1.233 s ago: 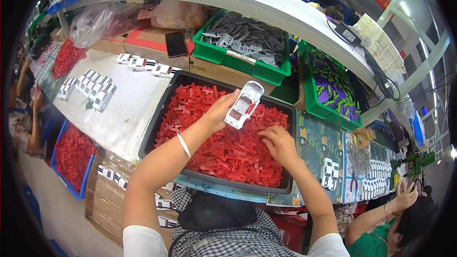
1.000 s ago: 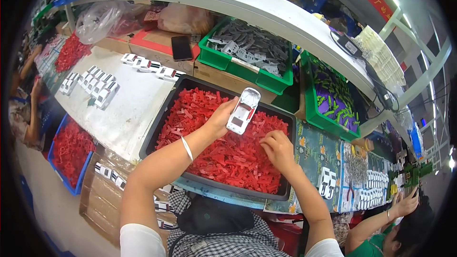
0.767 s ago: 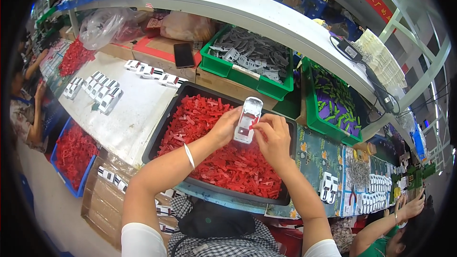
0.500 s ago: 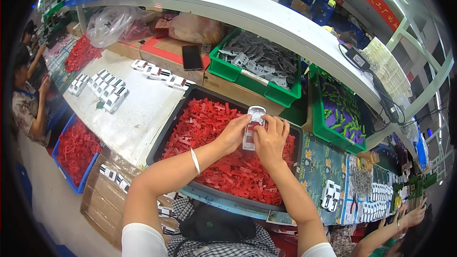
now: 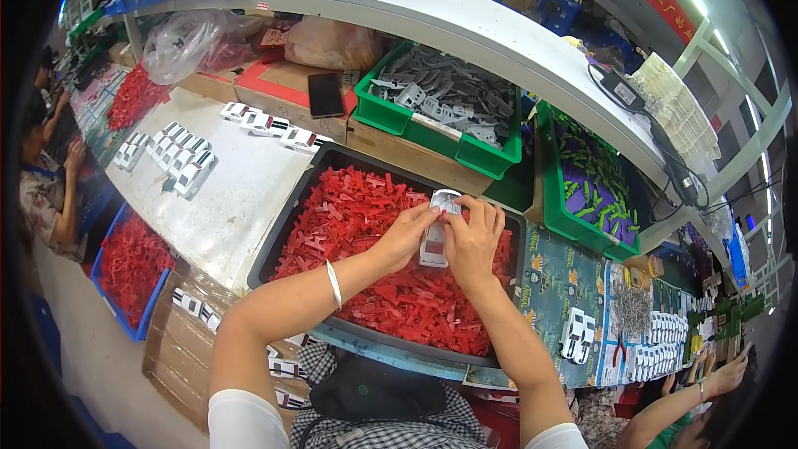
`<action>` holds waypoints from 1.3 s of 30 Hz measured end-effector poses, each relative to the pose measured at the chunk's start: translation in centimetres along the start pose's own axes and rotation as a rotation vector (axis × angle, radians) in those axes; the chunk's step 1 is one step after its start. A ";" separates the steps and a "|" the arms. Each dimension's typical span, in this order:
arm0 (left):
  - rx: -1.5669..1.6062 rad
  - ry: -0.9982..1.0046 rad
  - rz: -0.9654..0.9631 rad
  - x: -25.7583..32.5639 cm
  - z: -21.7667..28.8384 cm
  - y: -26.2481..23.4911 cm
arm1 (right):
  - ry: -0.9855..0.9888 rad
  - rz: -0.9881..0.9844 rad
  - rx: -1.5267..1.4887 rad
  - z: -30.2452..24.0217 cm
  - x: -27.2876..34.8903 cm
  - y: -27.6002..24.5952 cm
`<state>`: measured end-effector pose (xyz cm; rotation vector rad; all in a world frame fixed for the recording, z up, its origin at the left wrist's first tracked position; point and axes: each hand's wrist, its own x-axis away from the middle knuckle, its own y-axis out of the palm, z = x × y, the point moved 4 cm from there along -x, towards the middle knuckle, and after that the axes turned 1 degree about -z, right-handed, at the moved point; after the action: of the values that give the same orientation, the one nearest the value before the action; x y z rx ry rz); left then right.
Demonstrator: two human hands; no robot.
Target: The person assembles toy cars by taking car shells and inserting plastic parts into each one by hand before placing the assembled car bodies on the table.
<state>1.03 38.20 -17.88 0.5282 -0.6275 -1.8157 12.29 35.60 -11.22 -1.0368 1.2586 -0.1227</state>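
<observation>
Over a black tray (image 5: 268,241) heaped with red plastic pieces (image 5: 416,316), both hands hold one white toy car body (image 5: 433,251), its hollow underside turned up. My left hand (image 5: 407,237) grips its left side with closed fingers. My right hand (image 5: 475,243) is closed at the other side, the thumb pressed into the shell near its far end. A little red shows by the fingertips, but the fingers hide most of what lies inside.
Green bins of grey parts (image 5: 449,87) and green-and-purple parts (image 5: 594,199) stand behind the tray, below a white shelf (image 5: 399,2). Finished-looking white cars (image 5: 179,154) line the left table; more cars (image 5: 578,335) lie at right. A phone (image 5: 326,95) rests on a box. Other people work on both sides.
The red piece that showed inside the car body is now mostly out of sight. My left fingers have shifted slightly toward the shell's far end; the whole view has moved a little.
</observation>
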 end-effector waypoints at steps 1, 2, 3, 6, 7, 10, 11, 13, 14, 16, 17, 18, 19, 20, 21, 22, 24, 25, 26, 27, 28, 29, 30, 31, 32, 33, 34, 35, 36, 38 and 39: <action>-0.001 -0.013 -0.001 0.1 0.0 0.2 | 0.002 -0.002 -0.008 0.0 0.0 -0.1; -0.002 -0.014 -0.001 0.0 -0.1 0.2 | 0.003 -0.002 -0.008 -0.1 -0.1 -0.2; -0.060 0.012 -0.015 -0.1 0.0 0.2 | 0.051 0.044 -0.030 -0.2 -0.4 -0.6; -0.137 0.039 0.000 -0.2 -0.1 -0.2 | 0.135 0.078 -0.094 -0.1 -0.5 -0.8; -0.154 0.039 0.027 -0.2 -0.1 -0.4 | 0.173 0.067 -0.135 0.1 -0.4 -0.8; -0.234 0.065 0.043 -0.3 -0.2 -0.7 | 0.219 -0.020 -0.276 0.9 0.2 0.4; -0.234 0.066 0.044 -0.2 -0.4 -0.8 | 0.219 -0.020 -0.277 1.1 0.3 0.4; -0.325 0.158 0.025 -0.2 -0.2 -0.5 | 0.366 -0.147 -0.506 1.7 0.4 0.9; -0.325 0.158 0.026 -0.3 -0.2 -0.5 | 0.366 -0.147 -0.507 2.0 0.4 1.1; -0.425 0.194 0.006 -0.4 -0.2 -0.4 | 0.505 -0.245 -0.787 2.5 0.9 2.1; -0.425 0.192 0.005 -0.3 -0.3 -0.5 | 0.507 -0.245 -0.786 2.6 1.0 2.1; -0.447 0.199 0.013 -0.2 -0.2 -0.5 | 0.516 -0.254 -0.816 2.3 0.8 1.8; -0.470 0.207 0.021 -0.2 -0.2 -0.6 | 0.525 -0.263 -0.845 2.2 0.7 1.8; -0.471 0.205 0.022 -0.1 -0.2 -0.6 | 0.526 -0.263 -0.847 2.3 0.8 1.9; -0.471 0.202 0.026 -0.1 -0.1 -0.5 | 0.520 -0.228 -0.904 2.5 0.8 2.2; -0.471 0.199 0.030 -0.1 0.0 -0.5 | 0.513 -0.193 -0.961 2.7 0.9 2.4; -0.535 0.192 0.027 0.0 0.1 -0.4 | 0.564 -0.205 -0.996 3.3 1.2 2.8; -0.597 0.185 0.023 0.1 0.2 -0.3 | 0.614 -0.218 -1.030 3.6 1.4 3.0; -0.597 0.185 0.021 0.1 0.2 -0.1 | 0.615 -0.217 -1.028 3.7 1.4 3.0; -0.612 0.213 0.049 0.1 0.3 -0.1 | 0.621 -0.208 -1.007 3.7 1.5 3.0; -0.627 0.241 0.076 0.2 0.4 -0.1 | 0.626 -0.200 -0.986 3.7 1.5 3.0; -0.628 0.241 0.077 0.3 0.5 -0.1 | 0.626 -0.199 -0.987 3.7 1.5 3.1; -0.656 0.260 0.083 0.3 0.7 -0.1 | 0.590 -0.184 -0.963 3.6 1.4 3.0; -0.684 0.279 0.090 0.4 0.8 0.0 | 0.553 -0.170 -0.940 3.5 1.3 2.8; -0.684 0.278 0.090 0.5 0.9 0.1 | 0.554 -0.170 -0.940 3.4 1.2 2.6; -0.724 0.271 0.107 0.7 1.1 0.2 | 0.589 -0.182 -0.979 3.1 1.1 2.4; -0.764 0.263 0.125 0.9 1.3 0.3 | 0.624 -0.195 -1.018 2.8 1.1 2.2; -0.765 0.262 0.127 1.1 1.5 0.4 | 0.624 -0.196 -1.020 2.7 1.1 2.2; -0.803 0.263 0.140 1.3 1.9 0.8 | 0.639 -0.208 -1.033 2.7 1.2 2.2; -0.840 0.263 0.152 1.4 2.0 0.9 | 0.656 -0.219 -1.047 2.5 1.3 2.1; -0.849 0.278 0.153 1.4 2.0 0.9 | 0.647 -0.211 -1.034 2.4 1.2 2.0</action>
<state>-0.07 36.98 -15.84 0.1361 0.2990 -1.6352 13.78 37.37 -13.60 -2.1383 1.8468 0.0562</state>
